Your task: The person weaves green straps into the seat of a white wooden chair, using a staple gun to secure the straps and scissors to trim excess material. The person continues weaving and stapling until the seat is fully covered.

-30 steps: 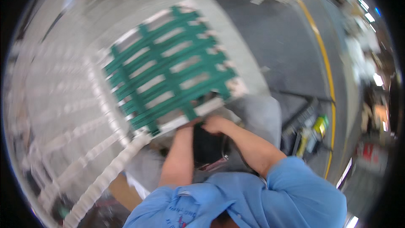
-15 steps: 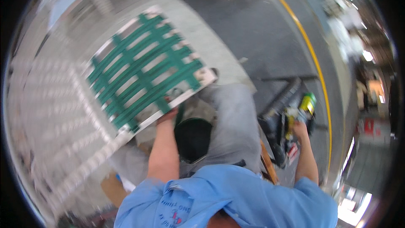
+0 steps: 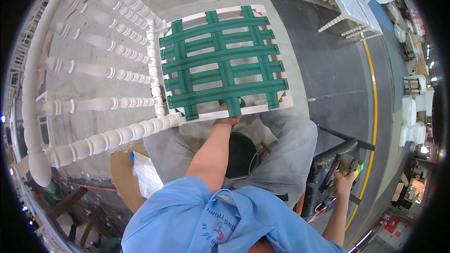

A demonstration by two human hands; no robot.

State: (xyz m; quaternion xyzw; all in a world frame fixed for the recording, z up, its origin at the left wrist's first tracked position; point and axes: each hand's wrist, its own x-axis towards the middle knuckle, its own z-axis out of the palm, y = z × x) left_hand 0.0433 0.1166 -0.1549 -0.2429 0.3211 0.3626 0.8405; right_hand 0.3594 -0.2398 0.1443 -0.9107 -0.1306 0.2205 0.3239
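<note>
Across the person's lap lies a white wooden chair (image 3: pixel 93 89), turned on its side, so that the seat frame (image 3: pixel 225 63) with green woven webbing (image 3: pixel 220 56) faces up to the camera. The turned spindles of the chair back (image 3: pixel 89 70) spread toward the left, and one long turned post (image 3: pixel 33 93) curves along the left edge of the view.

The left hand (image 3: pixel 228 118) holds the near rail of the seat frame, with the fingers closed over the edge just where one green strap ends. The right hand (image 3: pixel 345 176) is well apart from the chair, low at the right side, and its fingers are wrapped around a yellow-green power tool (image 3: pixel 344 166) that rests near a black stand (image 3: pixel 323 178).

I judge the chair to be stiff and rather heavy for one hand, because it is solid wood and long; the weight probably pulls toward the back with the spindles. The webbing looks tight but soft, so it gives under pressure and is not a good place for a grip. The thin spindles may be fragile. The best hold seems to be the flat wooden rail of the seat, where the hand is now, or the thick post. The white paint looks smooth, maybe a little slippery.
</note>
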